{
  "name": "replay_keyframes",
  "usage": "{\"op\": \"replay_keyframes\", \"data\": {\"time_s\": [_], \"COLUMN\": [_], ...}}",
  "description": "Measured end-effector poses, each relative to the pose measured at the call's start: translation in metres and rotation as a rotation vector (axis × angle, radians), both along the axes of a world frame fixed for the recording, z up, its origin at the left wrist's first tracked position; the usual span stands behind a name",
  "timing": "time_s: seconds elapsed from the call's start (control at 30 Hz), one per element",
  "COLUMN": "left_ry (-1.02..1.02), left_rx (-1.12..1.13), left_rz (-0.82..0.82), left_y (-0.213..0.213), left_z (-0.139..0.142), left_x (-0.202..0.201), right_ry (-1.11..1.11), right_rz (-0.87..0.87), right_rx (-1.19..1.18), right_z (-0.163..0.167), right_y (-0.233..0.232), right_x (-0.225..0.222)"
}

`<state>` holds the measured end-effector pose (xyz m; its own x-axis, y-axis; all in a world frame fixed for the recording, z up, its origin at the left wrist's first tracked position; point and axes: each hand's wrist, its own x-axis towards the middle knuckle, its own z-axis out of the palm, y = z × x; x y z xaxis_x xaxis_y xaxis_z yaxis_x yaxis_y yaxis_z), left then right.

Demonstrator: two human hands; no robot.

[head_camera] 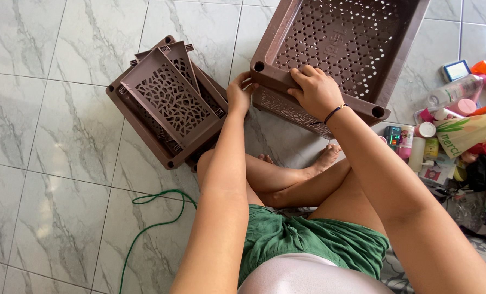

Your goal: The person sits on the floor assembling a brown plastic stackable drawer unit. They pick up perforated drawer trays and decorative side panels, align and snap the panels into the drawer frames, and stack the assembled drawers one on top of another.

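Green cord (156, 218): loose loop on the tiled floor (52, 136), at the person's left, touching nothing else.

Panel stack (169, 103): brown perforated side pieces piled flat in a shallow tray, just beside the left knee, apparently kept within reach.

Left hand (239, 93): at the tray's near left corner, fingers curled on the edge beside the corner socket; its grip appears closed on the rim, likely to steady it.

Tray (341, 38): large brown perforated basket tray, tilted on the floor before the crossed legs, near rim raised towards the person.

Right hand (315, 90): palm down over the near rim, fingers hooked inside, gripping the rim and seemingly bearing the tilt.

Clutter (455, 125): bottles, jars, tubes and a bag heaped on the floor at right, apart from the tray.
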<state>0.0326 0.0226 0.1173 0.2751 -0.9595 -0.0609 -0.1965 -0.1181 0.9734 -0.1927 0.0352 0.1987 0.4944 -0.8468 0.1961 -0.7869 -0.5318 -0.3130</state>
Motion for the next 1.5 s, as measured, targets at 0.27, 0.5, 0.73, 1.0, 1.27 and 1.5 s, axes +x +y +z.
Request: {"op": "replay_keyframes", "data": {"time_s": [0.27,0.5,0.73,1.0,1.27,1.5], "left_ry": [-0.137,-0.483,-0.832,-0.956,-0.922,-0.912], "left_rx": [-0.044,-0.427,-0.638,-0.438,-0.463,-0.433], "left_rz": [-0.036,0.062,-0.5,-0.641,-0.641,-0.661], "left_y": [0.002,0.027,0.037,0.045,0.04,0.044], "left_z": [0.002,0.028,0.051,0.047,0.048,0.039], "left_x": [-0.004,-0.038,-0.127,-0.194,-0.185,-0.177], "right_ry": [0.062,-0.373,-0.818,-0.718,-0.8,-0.926], "right_rz": [-0.027,-0.029,-0.623,-0.369,-0.463,-0.402], "right_rx": [0.055,0.081,-0.18,0.29,0.349,0.506], "right_z": [0.013,0.004,-0.085,-0.113,-0.101,-0.114], "right_y": [0.002,0.008,0.048,0.091,0.089,0.081], "right_x": [0.005,-0.076,-0.209,-0.151,-0.142,-0.148]}}
